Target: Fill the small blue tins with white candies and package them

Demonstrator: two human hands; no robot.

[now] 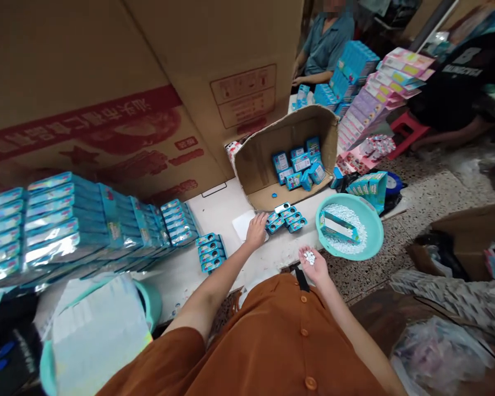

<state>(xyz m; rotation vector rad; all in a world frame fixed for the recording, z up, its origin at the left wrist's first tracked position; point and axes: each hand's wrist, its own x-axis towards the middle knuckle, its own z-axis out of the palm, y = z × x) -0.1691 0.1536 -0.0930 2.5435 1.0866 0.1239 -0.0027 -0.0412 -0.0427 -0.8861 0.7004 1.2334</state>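
Note:
My left hand [256, 231] is palm down over a white sheet [240, 224], fingers slightly apart, fingertips at the left edge of a group of small blue boxes [295, 218] with dark round openings. Cupped palm up, my right hand [318, 270] holds a small heap of white pieces [309, 257]. Right of it, a turquoise basin [378, 234] contains many white pieces [340, 247] and a tilted blue carton [341, 227]. Another group of small blue boxes [210, 253] stands left of my left hand.
An open cardboard box [256, 165] behind my hands holds several blue boxes [301, 162]. Wrapped blue stacks [86, 220] line the left. A second basin [150, 305] with stacked sheets [97, 330] is at lower left. Large cartons rise behind. A person [328, 47] sits beyond; another in black is at right.

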